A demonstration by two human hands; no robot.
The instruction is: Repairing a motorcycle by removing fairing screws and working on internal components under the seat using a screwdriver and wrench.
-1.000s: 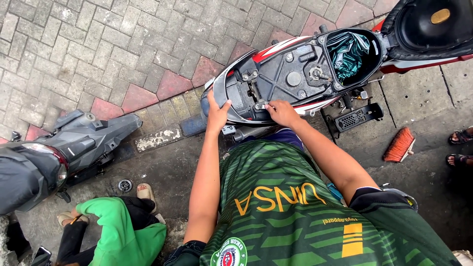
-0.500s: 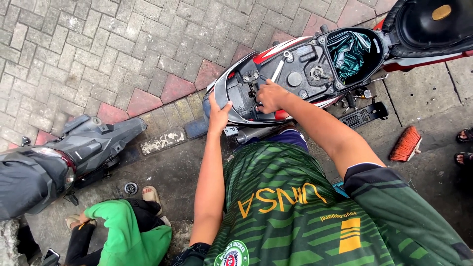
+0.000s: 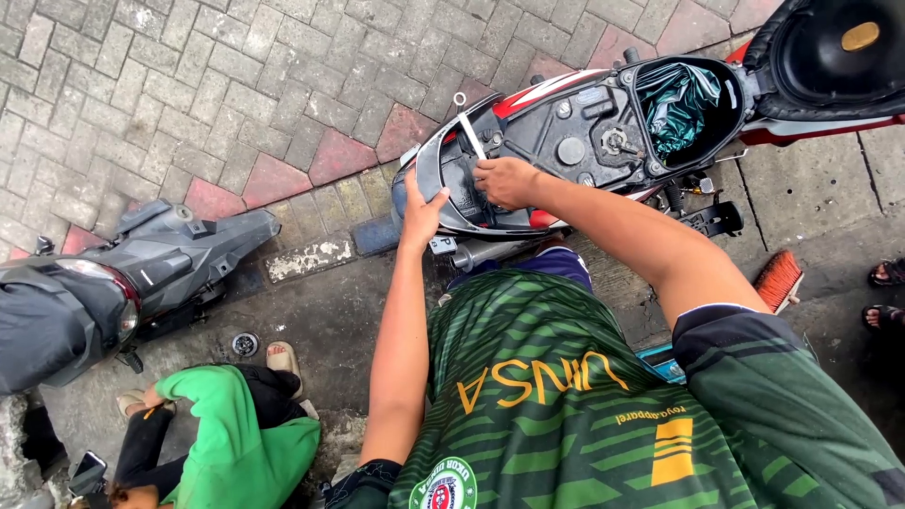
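Metal wrench (image 3: 468, 133) clamped in right hand (image 3: 504, 181) fingers; left hand (image 3: 420, 204) fingers spread on scooter (image 3: 528, 141) body.

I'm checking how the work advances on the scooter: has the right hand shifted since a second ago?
Yes. The right hand has gone from the scooter's rear edge forward into the open body, now gripping a wrench.

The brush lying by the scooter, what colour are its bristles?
Orange-red. The brush lies on the pavement beside the scooter, clearest in the head view.
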